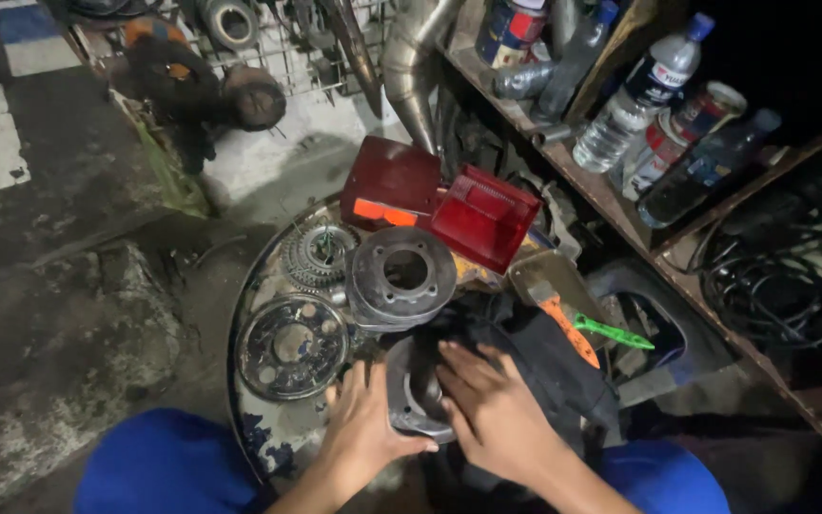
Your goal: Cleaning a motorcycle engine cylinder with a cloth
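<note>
Left hand: the left hand (365,425) comes up from the lower edge, palm down, fingers together and curled round the near side of a grey metal cylinder part (413,392).
Right hand: the right hand (490,411) lies across the same part from the right, fingers slightly spread and pressed flat on its top rim.
Held part: it sits between both hands at the near edge of a round metal tray (251,286), against a dark cloth (549,366); its far side is hidden, so it seems ring-shaped.
Nearby: a finned cylinder (401,276) just beyond, a brake plate (291,345) to the left, a sprocket (318,253) behind, a red lamp lens (483,217).
Legs: blue trousers (168,464) on either side.
</note>
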